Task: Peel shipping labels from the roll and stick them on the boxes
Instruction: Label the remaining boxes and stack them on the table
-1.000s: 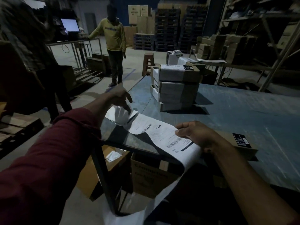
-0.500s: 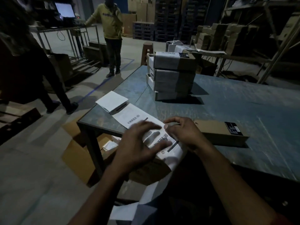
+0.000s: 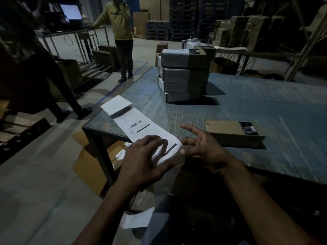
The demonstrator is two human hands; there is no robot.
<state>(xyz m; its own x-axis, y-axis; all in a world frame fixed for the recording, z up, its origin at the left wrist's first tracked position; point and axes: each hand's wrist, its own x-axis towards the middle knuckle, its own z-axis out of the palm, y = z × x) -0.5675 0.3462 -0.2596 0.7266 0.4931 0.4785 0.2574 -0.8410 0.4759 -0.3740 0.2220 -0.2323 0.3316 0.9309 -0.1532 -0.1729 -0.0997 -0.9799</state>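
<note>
Head view: the right hand (image 3: 203,147) has lifted off the label strip (image 3: 141,129) at the bench (image 3: 265,103) edge, fingers spread, grip released, while the left hand (image 3: 146,160) presses flat, so peeling comes next.

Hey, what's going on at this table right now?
A person is working on a strip of shipping labels that runs over the near edge of the table. The left hand lies on the strip with fingers spread; the right hand is open beside it. A single cardboard box lies just right of the hands, and a stack of boxes stands farther back.
</note>
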